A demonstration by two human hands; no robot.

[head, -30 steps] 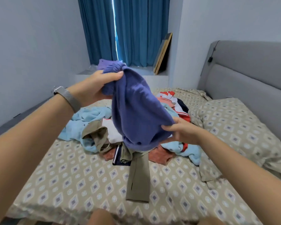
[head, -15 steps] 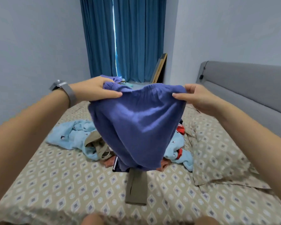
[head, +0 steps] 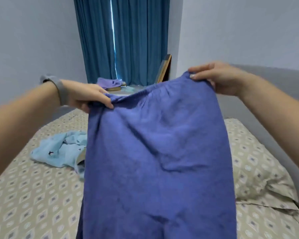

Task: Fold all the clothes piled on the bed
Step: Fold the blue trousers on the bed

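A solid purple-blue garment (head: 155, 161) fills the centre. At lower left, a beige bedsheet (head: 33, 200) with grey diamonds; on it, light-blue clothing (head: 59, 150) with small dark prints. Teal curtains (head: 128, 40) at top centre.

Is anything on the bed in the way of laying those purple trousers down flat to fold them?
Partly. The light blue garment lies crumpled on the bed at left, and the purple trousers, gripped by left hand and right hand, hide whatever lies behind them.

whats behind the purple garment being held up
The purple garment, held at its top edge by the left hand and right hand, hides most of the bed. Only a light blue garment peeks out at its left; anything else behind is covered.
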